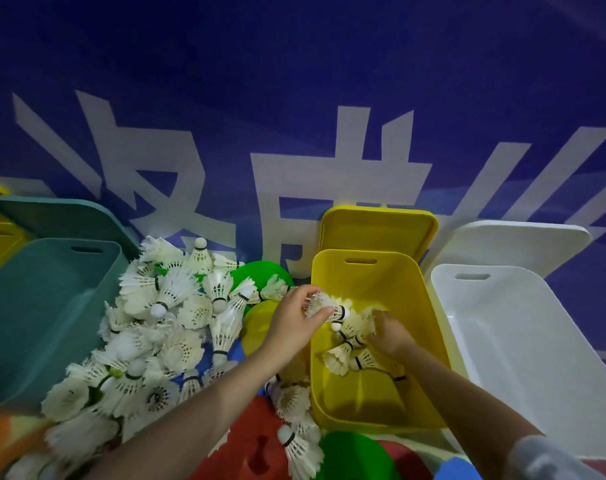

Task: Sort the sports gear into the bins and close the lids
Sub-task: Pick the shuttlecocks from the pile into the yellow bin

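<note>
With our left hand [294, 318] pinching a shuttlecock [324, 308] over the near-left rim of the yellow bin [391, 403], cork pointing right into it, our right hand [386, 332] rests loosely open on the shuttlecocks already inside.

The yellow bin [381, 282], teal bin [45, 306] and white bin [537, 341] are smooth, matt plastic, as are the lids [377, 226] propped behind them. The shuttlecocks [163, 327] heaped at centre left have rough, frayed white feathers, pale rounded tips and thin black bands. The blue banner [294, 81] filling the upper frame looks like matt cloth or vinyl with flat white lettering.
</note>
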{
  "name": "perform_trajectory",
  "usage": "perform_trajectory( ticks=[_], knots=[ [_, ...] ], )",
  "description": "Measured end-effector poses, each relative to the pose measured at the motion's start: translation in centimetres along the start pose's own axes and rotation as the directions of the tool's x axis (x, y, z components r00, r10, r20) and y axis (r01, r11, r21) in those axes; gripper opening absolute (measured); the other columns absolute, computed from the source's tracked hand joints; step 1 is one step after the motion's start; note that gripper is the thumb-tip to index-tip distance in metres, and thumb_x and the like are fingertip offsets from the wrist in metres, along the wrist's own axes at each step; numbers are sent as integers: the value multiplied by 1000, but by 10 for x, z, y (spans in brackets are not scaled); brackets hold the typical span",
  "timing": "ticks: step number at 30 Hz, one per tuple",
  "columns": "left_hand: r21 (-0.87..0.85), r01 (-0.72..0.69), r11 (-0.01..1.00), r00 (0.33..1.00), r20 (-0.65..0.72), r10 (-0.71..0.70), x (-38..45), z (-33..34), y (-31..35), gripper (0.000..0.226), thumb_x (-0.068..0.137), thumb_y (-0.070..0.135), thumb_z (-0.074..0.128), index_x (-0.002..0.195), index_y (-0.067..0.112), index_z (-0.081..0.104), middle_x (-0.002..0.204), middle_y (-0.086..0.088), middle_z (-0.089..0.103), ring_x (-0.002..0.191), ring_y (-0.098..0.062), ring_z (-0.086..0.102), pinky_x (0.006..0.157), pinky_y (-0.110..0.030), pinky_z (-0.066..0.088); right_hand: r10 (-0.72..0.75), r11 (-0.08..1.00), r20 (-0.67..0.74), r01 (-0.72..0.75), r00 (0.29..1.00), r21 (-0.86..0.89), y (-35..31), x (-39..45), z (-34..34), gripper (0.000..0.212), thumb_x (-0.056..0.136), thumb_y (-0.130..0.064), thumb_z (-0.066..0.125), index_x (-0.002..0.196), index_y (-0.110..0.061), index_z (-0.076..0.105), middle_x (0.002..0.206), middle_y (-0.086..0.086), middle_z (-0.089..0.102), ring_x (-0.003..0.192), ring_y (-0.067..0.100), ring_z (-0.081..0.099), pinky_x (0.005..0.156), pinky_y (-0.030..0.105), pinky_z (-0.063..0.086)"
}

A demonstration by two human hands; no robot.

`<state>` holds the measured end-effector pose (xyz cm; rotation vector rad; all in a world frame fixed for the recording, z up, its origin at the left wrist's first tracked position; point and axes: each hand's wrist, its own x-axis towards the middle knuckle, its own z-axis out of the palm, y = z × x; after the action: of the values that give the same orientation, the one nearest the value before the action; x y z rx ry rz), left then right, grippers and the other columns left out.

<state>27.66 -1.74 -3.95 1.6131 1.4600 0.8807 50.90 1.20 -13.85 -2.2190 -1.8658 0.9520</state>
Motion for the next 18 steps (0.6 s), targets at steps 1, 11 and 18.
perform_trajectory(
  ticks=[1, 11, 18],
  knots=[
    [-21, 8, 1000, 1000, -1, -8, 1, 3, 0, 37, 85, 39, 68, 119, 30, 56, 113, 13, 53, 101, -4, 51, 83, -21, 45, 2, 1000, 14, -3, 1000, 22, 4, 6, 4, 66, 92, -26, 59, 147, -9, 27, 148, 14, 37, 134, 29, 38, 106, 31, 33],
    [-39, 38, 999, 998, 51, -36, 25, 47, 7, 35, 87, 35, 66, 119, 29, 55, 116, 12, 51, 105, -7, 51, 88, -27, 47, 132, 942, -7, -123, 991, 313, 31, 27, 30, 34, 85, -10, 59, 118, -6, 55, 116, 10, 61, 106, 27, 59, 89, 30, 48],
    [164, 120, 979, 992, 18, -125, 62, 108, 2, 47, 94, 27, 56, 138, 17, 42, 135, -7, 38, 115, -23, 52, 90, -26, 41, 145, 892, -38, -114, 989, 438, 38, 30, 32, 46, 85, -11, 57, 130, -8, 47, 126, 9, 58, 116, 25, 56, 95, 31, 45]
  ],
)
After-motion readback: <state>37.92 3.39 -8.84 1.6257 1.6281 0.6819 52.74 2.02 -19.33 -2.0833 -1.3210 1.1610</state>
